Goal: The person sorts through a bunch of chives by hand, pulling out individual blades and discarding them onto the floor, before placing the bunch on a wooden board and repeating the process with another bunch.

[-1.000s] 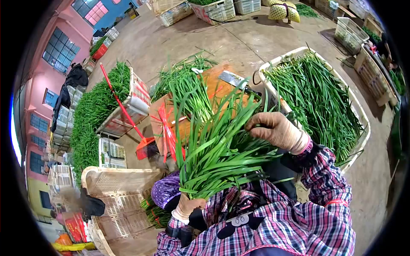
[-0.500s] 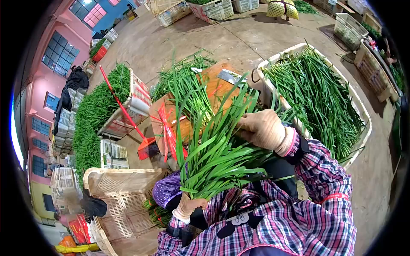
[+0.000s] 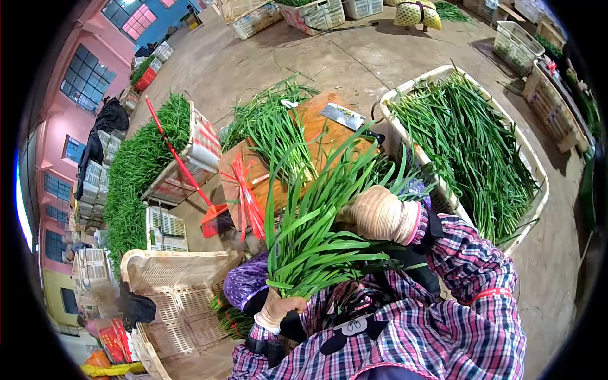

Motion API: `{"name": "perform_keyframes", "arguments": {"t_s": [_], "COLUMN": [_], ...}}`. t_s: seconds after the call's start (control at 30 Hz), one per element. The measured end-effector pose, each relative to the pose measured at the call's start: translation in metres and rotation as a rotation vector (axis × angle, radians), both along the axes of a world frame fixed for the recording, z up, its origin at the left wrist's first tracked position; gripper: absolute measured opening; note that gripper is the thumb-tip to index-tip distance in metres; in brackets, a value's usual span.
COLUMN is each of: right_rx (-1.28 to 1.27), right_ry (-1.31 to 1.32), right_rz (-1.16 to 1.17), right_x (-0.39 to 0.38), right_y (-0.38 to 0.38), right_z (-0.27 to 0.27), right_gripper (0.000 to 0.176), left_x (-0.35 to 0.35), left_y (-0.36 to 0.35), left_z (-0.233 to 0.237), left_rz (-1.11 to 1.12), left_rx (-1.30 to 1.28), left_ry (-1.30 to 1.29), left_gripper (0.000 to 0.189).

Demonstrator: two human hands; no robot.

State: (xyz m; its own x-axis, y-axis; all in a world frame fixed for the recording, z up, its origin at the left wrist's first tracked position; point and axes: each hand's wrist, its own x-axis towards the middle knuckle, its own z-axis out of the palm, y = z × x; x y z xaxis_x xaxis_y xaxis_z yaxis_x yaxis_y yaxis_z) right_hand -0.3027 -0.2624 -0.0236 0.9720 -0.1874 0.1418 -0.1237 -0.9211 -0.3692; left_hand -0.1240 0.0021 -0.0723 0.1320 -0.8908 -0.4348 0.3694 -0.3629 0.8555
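Green leaves by the near edge of the board | left hand grips one end; right hand touches, grip I can't tell | sorting, I guess | next needs steady left hold

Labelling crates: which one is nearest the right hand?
The large white crate on the right, filled with green leaves; it stands close by the right hand, the others farther off.
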Motion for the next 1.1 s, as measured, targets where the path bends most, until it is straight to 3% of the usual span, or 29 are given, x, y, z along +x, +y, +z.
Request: {"name": "perform_keyframes", "arguments": {"t_s": [0.13, 0.2, 0.3, 0.33, 0.4, 0.43, 0.47, 0.53, 0.57, 0.6, 0.67, 0.73, 0.83, 0.87, 0.93, 0.97, 1.07, 1.1], "right_rx": [0.15, 0.15, 0.383, 0.16, 0.162, 0.124, 0.125, 0.528, 0.378, 0.378, 0.16, 0.185, -0.036, -0.036, 0.033, 0.343, 0.383, 0.196], "right_ry": [0.214, 0.155, -0.316, 0.27, 0.341, 0.088, 0.088, -0.28, -0.439, -0.439, -0.179, -0.235, -0.247, -0.247, -0.005, -0.239, -0.127, -0.071], "right_rz": [0.027, 0.068, -0.086, 0.004, 0.014, 0.068, 0.065, 0.188, 0.243, 0.244, 0.198, 0.246, 0.192, 0.192, 0.166, 0.173, 0.189, 0.232], "right_x": [0.002, 0.002, -0.007, 0.001, 0.001, -0.005, -0.004, -0.002, -0.004, -0.005, -0.006, -0.004, -0.009, -0.008, -0.005, -0.003, -0.001, 0.003], "right_y": [0.002, -0.004, -0.008, -0.015, -0.014, -0.016, -0.02, -0.022, -0.017, -0.016, -0.008, -0.007, 0.0, 0.001, 0.001, -0.003, -0.011, -0.014], "right_z": [0.022, -0.019, -0.074, -0.016, -0.007, -0.035, -0.055, -0.072, -0.073, -0.071, -0.041, -0.045, -0.032, -0.029, -0.022, -0.044, -0.061, -0.078], "right_gripper": [0.032, 0.034, 0.042, 0.041, 0.04, 0.038, 0.038, 0.035, 0.031, 0.031, 0.027, 0.024, 0.028, 0.028, 0.026, 0.024, 0.024, 0.024], "left_x": [0.003, 0.003, -0.005, -0.008, -0.004, -0.005, -0.006, -0.005, -0.004, -0.005, -0.008, -0.009, -0.008, -0.008, -0.008, -0.008, -0.006, -0.008], "left_y": [0.004, 0.003, -0.001, -0.004, -0.001, -0.001, -0.002, -0.001, -0.001, -0.001, -0.003, -0.004, -0.003, -0.003, -0.003, -0.003, -0.001, -0.002], "left_z": [-0.007, -0.005, 0.01, 0.016, 0.004, 0.004, 0.003, 0.0, 0.0, 0.001, 0.006, 0.008, 0.006, 0.005, 0.006, 0.007, 0.003, 0.005], "left_rz": [-0.016, -0.043, -0.062, -0.051, -0.097, -0.083, -0.071, -0.083, -0.091, -0.09, -0.065, -0.058, -0.045, -0.04, -0.041, -0.041, -0.107, -0.107], "left_rx": [0.02, 0.013, -0.008, 0.005, 0.037, 0.025, 0.013, 0.011, 0.006, 0.006, 0.015, 0.017, 0.041, 0.06, 0.06, 0.059, 0.022, 0.021], "left_ry": [-0.12, -0.163, -0.213, -0.284, -0.272, -0.237, -0.202, -0.206, -0.212, -0.212, -0.141, -0.152, -0.15, -0.139, -0.15, -0.162, -0.254, -0.254], "left_gripper": [0.052, 0.052, 0.047, 0.042, 0.047, 0.049, 0.051, 0.051, 0.052, 0.052, 0.055, 0.056, 0.058, 0.059, 0.058, 0.058, 0.056, 0.056]}}
